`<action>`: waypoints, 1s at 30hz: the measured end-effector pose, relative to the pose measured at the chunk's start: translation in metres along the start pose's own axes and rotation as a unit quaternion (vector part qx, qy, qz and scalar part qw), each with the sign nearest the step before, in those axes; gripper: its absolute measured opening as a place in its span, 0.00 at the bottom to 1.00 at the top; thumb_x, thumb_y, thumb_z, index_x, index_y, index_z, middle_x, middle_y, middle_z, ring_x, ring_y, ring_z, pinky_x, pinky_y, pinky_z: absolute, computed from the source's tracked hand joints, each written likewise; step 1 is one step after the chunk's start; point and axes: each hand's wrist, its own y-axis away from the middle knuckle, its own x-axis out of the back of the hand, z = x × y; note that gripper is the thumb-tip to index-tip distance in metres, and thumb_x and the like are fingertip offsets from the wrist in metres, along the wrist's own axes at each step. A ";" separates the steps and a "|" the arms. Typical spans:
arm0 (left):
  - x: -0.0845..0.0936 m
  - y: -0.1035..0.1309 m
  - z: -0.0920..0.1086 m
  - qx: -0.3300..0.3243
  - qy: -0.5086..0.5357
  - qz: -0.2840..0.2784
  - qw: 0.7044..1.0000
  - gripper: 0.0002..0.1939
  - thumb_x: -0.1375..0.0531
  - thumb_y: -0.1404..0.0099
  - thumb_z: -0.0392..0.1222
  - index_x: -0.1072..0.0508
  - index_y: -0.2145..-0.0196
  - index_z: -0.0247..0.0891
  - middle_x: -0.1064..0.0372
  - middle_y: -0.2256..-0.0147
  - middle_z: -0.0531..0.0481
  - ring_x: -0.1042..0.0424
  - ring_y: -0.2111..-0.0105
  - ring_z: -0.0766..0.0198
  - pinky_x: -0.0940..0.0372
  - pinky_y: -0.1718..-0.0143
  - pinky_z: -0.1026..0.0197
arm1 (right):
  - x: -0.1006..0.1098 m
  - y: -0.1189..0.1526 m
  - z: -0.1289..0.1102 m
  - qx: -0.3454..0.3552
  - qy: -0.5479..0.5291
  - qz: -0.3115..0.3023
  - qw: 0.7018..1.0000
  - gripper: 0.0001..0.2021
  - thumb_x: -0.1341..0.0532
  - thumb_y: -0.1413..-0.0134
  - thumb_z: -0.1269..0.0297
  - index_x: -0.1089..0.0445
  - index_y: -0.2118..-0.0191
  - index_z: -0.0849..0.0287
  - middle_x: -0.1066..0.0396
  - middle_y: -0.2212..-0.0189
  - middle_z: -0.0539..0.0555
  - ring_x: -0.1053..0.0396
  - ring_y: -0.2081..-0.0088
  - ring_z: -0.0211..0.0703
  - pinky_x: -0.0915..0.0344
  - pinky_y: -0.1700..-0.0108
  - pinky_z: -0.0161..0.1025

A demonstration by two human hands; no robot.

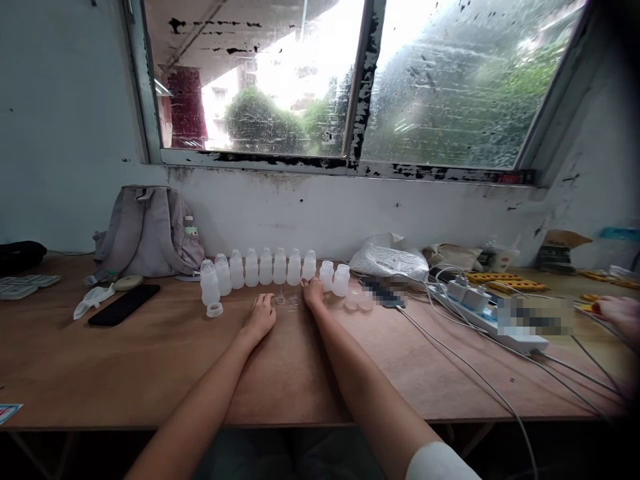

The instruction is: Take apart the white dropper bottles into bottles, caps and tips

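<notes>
Several frosted baby bottles (251,270) stand in a row across the table, most with clear domed caps. Toward the row's right end are two bottles (341,280) without caps. My left hand (261,317) rests on the tabletop with its fingers stretched forward, holding nothing. Just right of it lie two clear silicone teats (281,299). My right hand (313,293) is in front of the row, its fingers curled together; whatever they hold is hidden. Translucent round pieces (353,300) lie right of that hand. A white collar ring (215,309) sits before the leftmost bottle.
A grey backpack (145,230) leans on the wall behind a black phone (124,305). On the right are a silvery plastic bag (390,257), a cabled phone (384,291) and a white power strip (520,341). Another person's hand (617,313) shows at the far right.
</notes>
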 end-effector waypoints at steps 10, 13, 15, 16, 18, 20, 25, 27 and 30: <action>0.003 0.002 -0.004 -0.008 -0.008 0.028 1.000 0.26 0.43 0.48 0.52 0.39 0.54 0.36 0.39 0.56 0.42 0.40 0.55 0.52 0.44 0.56 0.54 | 0.006 0.026 0.014 0.191 -0.009 -0.058 0.980 0.18 0.54 0.44 0.58 0.31 0.68 0.62 0.30 0.68 0.58 0.34 0.63 0.42 0.43 0.64 0.34; 0.007 0.005 -0.005 0.029 -0.054 0.031 0.998 0.22 0.44 0.49 0.54 0.35 0.62 0.36 0.37 0.63 0.42 0.39 0.59 0.50 0.43 0.59 0.53 | 0.011 0.039 0.021 0.264 -0.011 -0.073 0.962 0.10 0.43 0.53 0.59 0.32 0.66 0.59 0.32 0.65 0.55 0.37 0.60 0.43 0.44 0.61 0.35; 0.009 0.004 -0.004 0.021 -0.038 0.037 0.998 0.19 0.44 0.48 0.53 0.34 0.65 0.36 0.36 0.65 0.44 0.37 0.61 0.53 0.42 0.61 0.55 | 0.015 0.045 0.023 0.289 -0.013 -0.068 0.955 0.10 0.41 0.55 0.61 0.33 0.65 0.59 0.33 0.63 0.55 0.38 0.59 0.43 0.45 0.60 0.37; 0.010 0.003 -0.003 0.009 -0.017 0.052 0.998 0.18 0.44 0.48 0.53 0.34 0.65 0.37 0.36 0.65 0.44 0.37 0.62 0.55 0.41 0.62 0.56 | 0.017 0.049 0.022 0.301 -0.019 -0.063 0.951 0.09 0.42 0.54 0.61 0.33 0.65 0.59 0.33 0.63 0.55 0.38 0.60 0.43 0.45 0.60 0.37; 0.012 0.002 0.000 -0.020 0.038 0.108 0.993 0.17 0.44 0.46 0.51 0.36 0.63 0.38 0.36 0.65 0.46 0.36 0.62 0.58 0.41 0.62 0.58 | 0.021 0.055 0.019 0.339 -0.043 -0.061 0.938 0.09 0.44 0.52 0.62 0.34 0.64 0.59 0.33 0.65 0.54 0.37 0.62 0.41 0.44 0.61 0.36; 0.015 0.001 0.005 -0.048 0.094 0.168 0.980 0.16 0.45 0.45 0.49 0.38 0.60 0.38 0.37 0.64 0.47 0.36 0.63 0.60 0.41 0.61 0.59 | 0.022 0.064 0.013 0.389 -0.063 -0.081 0.915 0.09 0.44 0.51 0.63 0.34 0.63 0.58 0.32 0.67 0.53 0.36 0.65 0.40 0.44 0.62 0.35; 0.026 0.007 0.014 -0.099 0.140 0.207 0.963 0.13 0.46 0.43 0.46 0.40 0.61 0.40 0.37 0.65 0.49 0.36 0.64 0.62 0.41 0.60 0.60 | 0.017 0.084 0.000 0.464 -0.010 -0.124 0.877 0.11 0.41 0.55 0.58 0.33 0.66 0.58 0.32 0.69 0.54 0.37 0.63 0.45 0.44 0.61 0.38; 0.029 0.009 0.014 -0.102 0.116 0.191 0.969 0.12 0.46 0.44 0.45 0.40 0.63 0.40 0.37 0.66 0.49 0.36 0.64 0.61 0.42 0.60 0.59 | 0.015 0.087 -0.002 0.475 0.007 -0.130 0.870 0.12 0.41 0.55 0.57 0.33 0.65 0.59 0.32 0.68 0.55 0.37 0.61 0.46 0.44 0.60 0.40; 0.031 0.008 0.012 -0.089 0.072 0.157 0.981 0.11 0.45 0.46 0.44 0.40 0.65 0.39 0.37 0.66 0.49 0.36 0.63 0.60 0.42 0.60 0.58 | 0.017 0.083 0.001 0.468 -0.003 -0.137 0.873 0.11 0.44 0.53 0.62 0.35 0.63 0.59 0.32 0.68 0.55 0.37 0.62 0.45 0.44 0.60 0.40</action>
